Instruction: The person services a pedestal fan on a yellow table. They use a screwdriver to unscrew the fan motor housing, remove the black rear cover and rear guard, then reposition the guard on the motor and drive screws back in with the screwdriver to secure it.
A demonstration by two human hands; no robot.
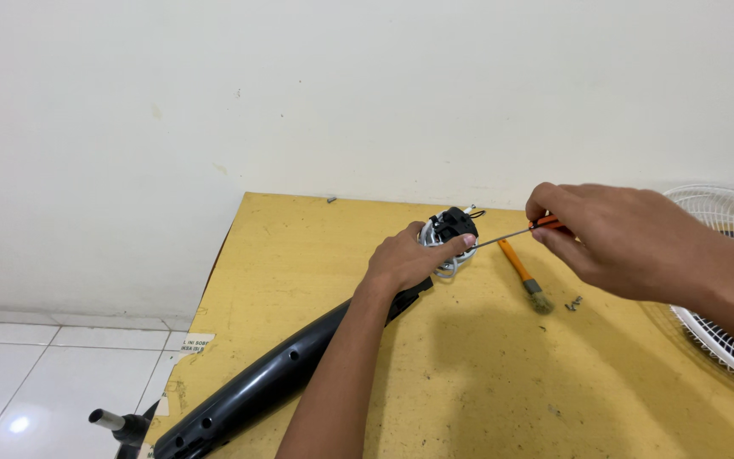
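Observation:
My left hand [405, 259] rests on a small fan motor [452, 229], black on top with white housing and wires, near the back of a yellow table [316, 255]. The motor sits at the end of a long black curved stand piece [256, 387] that runs to the table's front left corner. My right hand [609, 238] grips a screwdriver [516, 234] with an orange handle. Its thin metal shaft points left, with the tip at the motor beside my left index finger.
A small brush [525, 276] with an orange handle lies on the table right of the motor. A few loose screws [573, 303] lie beside it. A white wire fan grille [724, 280] rests at the right edge. Cream wall behind, white tiled floor at the left.

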